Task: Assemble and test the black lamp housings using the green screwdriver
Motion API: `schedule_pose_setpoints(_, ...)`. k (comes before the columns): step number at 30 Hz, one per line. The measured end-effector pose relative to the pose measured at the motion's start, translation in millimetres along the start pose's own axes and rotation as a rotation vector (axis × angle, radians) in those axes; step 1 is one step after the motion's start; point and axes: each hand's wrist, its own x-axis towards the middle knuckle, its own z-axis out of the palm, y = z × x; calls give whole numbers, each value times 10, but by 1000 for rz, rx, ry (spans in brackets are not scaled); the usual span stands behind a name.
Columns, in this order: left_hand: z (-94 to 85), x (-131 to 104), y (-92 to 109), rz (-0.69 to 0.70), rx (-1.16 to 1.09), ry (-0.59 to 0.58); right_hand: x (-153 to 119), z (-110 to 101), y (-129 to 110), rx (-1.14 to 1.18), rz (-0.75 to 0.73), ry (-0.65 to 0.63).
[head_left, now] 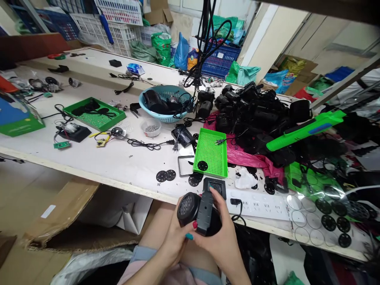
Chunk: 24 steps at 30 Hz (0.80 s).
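Note:
Over my lap, at the table's front edge, I hold a black lamp point(188, 208) with a round, dimpled front facing up and left. A flat black bracket-like arm point(204, 213) runs along its side, ending in a squarish black part. My left hand point(175, 237) wraps the round body from the left and below, thumb against the arm. My right hand point(224, 233) grips the arm's side, its thumb near my left thumb and a finger on the squarish end. Just beyond lies a bright green perforated tray point(210, 152) with a black disc point(202, 166) in it.
A white power strip point(264, 204) lies right of my hands. Behind it, black lamps point(258, 111) are heaped on pink cloth. A blue basket point(166, 114), a tub of screws point(151, 128) and loose black discs point(165, 175) stand or lie further left. Cables point(198, 51) hang above the table.

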Motion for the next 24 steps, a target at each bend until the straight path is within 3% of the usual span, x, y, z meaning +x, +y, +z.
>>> schedule_pose_setpoints(3,10,-23,-51,2,-47,-11,-54,22,18,73,-55,89)
schedule_pose_setpoints(7,-30,-73,-169,-108,-107,-27,-136,70,51,161,-55,183)
schedule_pose_setpoints(11,-61,-137,-241,-232,-151,-1,-215,14,137,95,-133,109)
schedule_pose_setpoints(15,-199,-189,-279,-276,-206,26,-233,-426,70,-51,-163,16)
schedule_pose_setpoints(17,-297,-202,-303,-227,-286,20,-94,-768,30,-53,-121,109)
schedule_pose_setpoints(19,-375,-219,-323,-185,-391,-9,169,-1085,67,-146,-24,292)
schedule_pose_setpoints(21,-415,-257,-331,-184,-487,-41,481,-1306,216,-257,64,160)
schedule_pose_setpoints(24,-426,-350,-335,-213,-584,-30,833,-1417,590,-383,132,-118)
